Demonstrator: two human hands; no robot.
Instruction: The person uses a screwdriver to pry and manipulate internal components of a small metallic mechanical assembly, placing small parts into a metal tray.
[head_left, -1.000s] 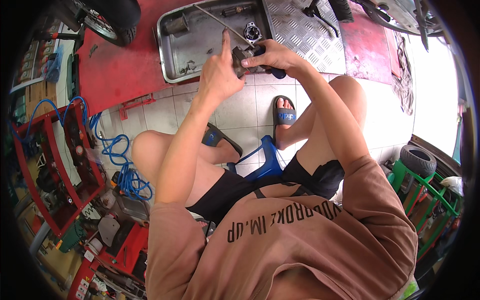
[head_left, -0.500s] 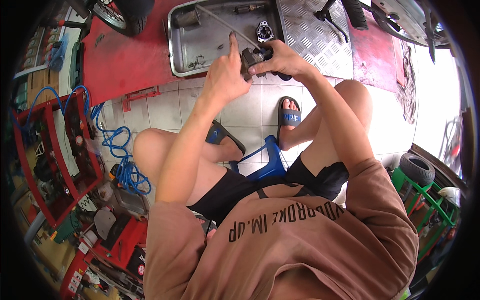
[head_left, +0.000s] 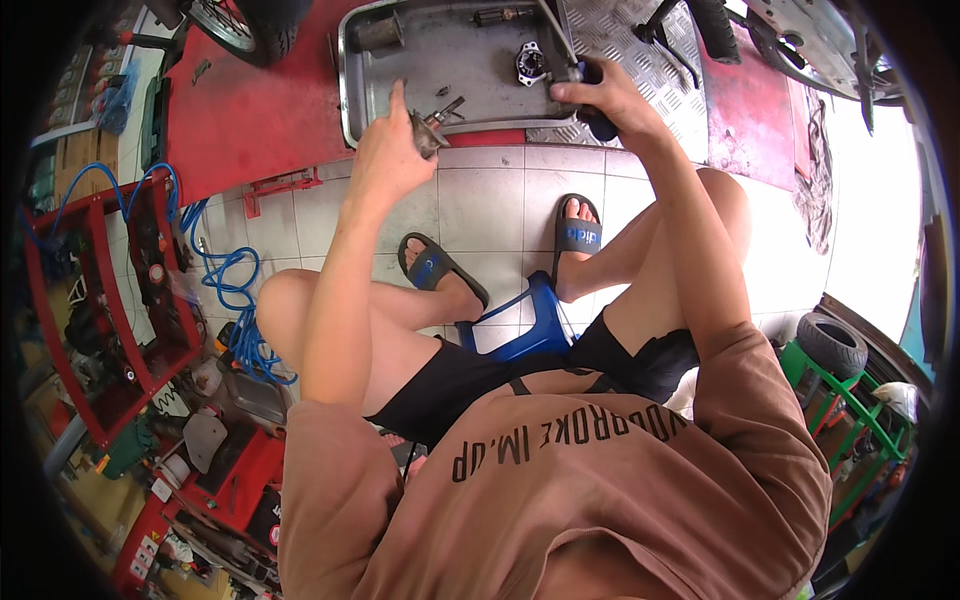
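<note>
My left hand (head_left: 385,155) is closed around a grey metal part (head_left: 428,135) with a thin shaft (head_left: 446,112) sticking out to the upper right; the index finger points away from it. My right hand (head_left: 612,98) is wrapped round a dark object with a long thin metal rod (head_left: 556,28) running up past the tray's right side; its exact kind is not clear. Both hands are over the near edge of a metal tray (head_left: 345,90). Inside the tray lie a metal cylinder (head_left: 380,33), a round flanged part (head_left: 530,64), a slim dark part (head_left: 498,16) and a small bit (head_left: 443,91).
The tray rests on a red platform (head_left: 250,120) beside a checkered metal plate (head_left: 640,100). Motorcycle wheels (head_left: 225,28) stand beyond. A blue hose (head_left: 245,340) coils on the tiled floor left; a red rack (head_left: 110,300) stands farther left. A blue stool (head_left: 535,320) is under me.
My hands have moved apart: the left went left with the shafted metal part, the right went right and up with the rod. Earlier both were together at the same dark part.
</note>
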